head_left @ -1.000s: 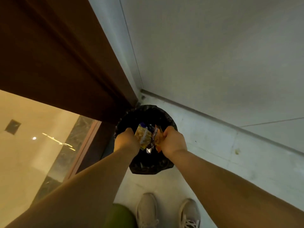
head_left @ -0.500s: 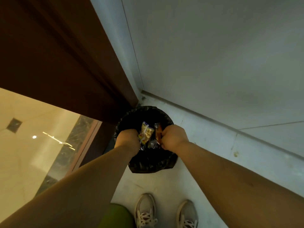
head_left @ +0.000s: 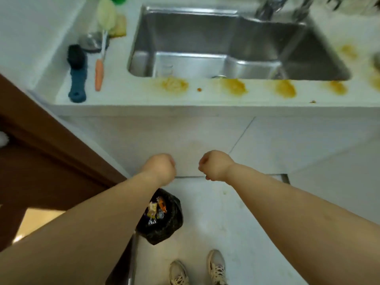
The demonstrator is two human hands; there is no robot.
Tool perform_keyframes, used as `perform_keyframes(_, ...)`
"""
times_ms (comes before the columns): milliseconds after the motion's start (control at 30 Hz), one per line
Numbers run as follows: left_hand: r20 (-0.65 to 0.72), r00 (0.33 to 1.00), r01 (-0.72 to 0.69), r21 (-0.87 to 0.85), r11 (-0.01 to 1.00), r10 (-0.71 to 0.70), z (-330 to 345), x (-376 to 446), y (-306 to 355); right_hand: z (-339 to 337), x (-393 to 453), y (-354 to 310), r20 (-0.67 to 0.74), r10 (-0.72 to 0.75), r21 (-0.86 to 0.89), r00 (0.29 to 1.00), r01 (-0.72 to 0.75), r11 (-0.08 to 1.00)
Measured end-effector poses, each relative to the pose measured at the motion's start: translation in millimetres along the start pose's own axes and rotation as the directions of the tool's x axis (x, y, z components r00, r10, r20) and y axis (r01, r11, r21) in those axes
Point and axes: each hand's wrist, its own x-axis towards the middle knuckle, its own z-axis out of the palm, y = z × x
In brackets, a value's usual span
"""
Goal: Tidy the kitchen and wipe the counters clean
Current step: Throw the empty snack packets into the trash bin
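Orange stains (head_left: 234, 86) line the worktop's (head_left: 127, 93) front edge, while both hands, left (head_left: 161, 168) and right (head_left: 213, 164), are curled, holding nothing.

My left hand (head_left: 161, 168) and right hand (head_left: 213, 164) hang curled and hold nothing, in front of the cabinet face. At twelve o'clock the counter (head_left: 127, 93) carries orange stains (head_left: 174, 84) along the front edge of the steel sink (head_left: 226, 48). At ten o'clock lies a dark brush (head_left: 77, 75). Below my left forearm, at six o'clock, stands a black-lined bin (head_left: 164, 221) with wrappers (head_left: 156, 208) inside.
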Motion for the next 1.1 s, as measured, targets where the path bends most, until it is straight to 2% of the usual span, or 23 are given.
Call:
perform_keyframes(100,-0.02,0.982,-0.189,0.042,0.981,0.19,-21.0,-31.2,74.3,-51.6,-61.7,18.9,-0.101,0.03,0.025,0.994,-0.027,0.999)
perform_keyframes(233,-0.005,0.908,-0.415,0.137,0.899,0.42,-16.4,-75.8,171.7,-103.6,-149.6,67.6,-0.177,0.124,-0.03,0.976,-0.131,0.991)
perform_keyframes(300,0.008,0.853,-0.513,0.184,0.838,0.521,-5.7,-106.3,216.2,-123.2,-197.7,97.0,-0.252,0.179,0.013,0.951,-0.181,0.983)
perform_keyframes(467,0.104,0.686,-0.717,0.268,0.644,0.72,51.2,-207.0,321.3,-135.3,-336.6,191.9,-0.419,0.363,0.223,0.833,-0.293,0.93)
perform_keyframes(600,0.181,0.545,-0.83,0.256,0.496,0.818,124.5,-303.3,377.7,-103.0,-455.2,275.8,-0.485,0.501,0.389,0.717,-0.336,0.858)
perform_keyframes(700,0.264,0.45,-0.888,0.239,0.394,0.853,192.4,-387.0,404.7,-59.4,-547.3,333.0,-0.484,0.603,0.497,0.634,-0.368,0.786)
perform_keyframes(767,0.323,0.357,-0.929,0.226,0.295,0.877,241.0,-448.0,421.2,-25.6,-611.1,369.1,-0.485,0.673,0.564,0.558,-0.389,0.729)
perform_keyframes(833,0.379,0.232,-0.964,0.211,0.161,0.896,293.4,-517.9,437.1,13.3,-679.7,409.6,-0.48,0.746,0.639,0.461,-0.4,0.658)
perform_keyframes(933,0.469,0.074,-0.982,0.186,-0.017,0.88,360.6,-613.2,449.4,68.8,-769.2,458.6,-0.433,0.842,0.752,0.32,-0.386,0.534)
perform_keyframes(1100,0.595,-0.118,-0.962,0.129,-0.24,0.795,441.9,-721.7,462.9,135.2,-872.7,508.8,-0.313,0.931,0.854,0.19,-0.372,0.363)
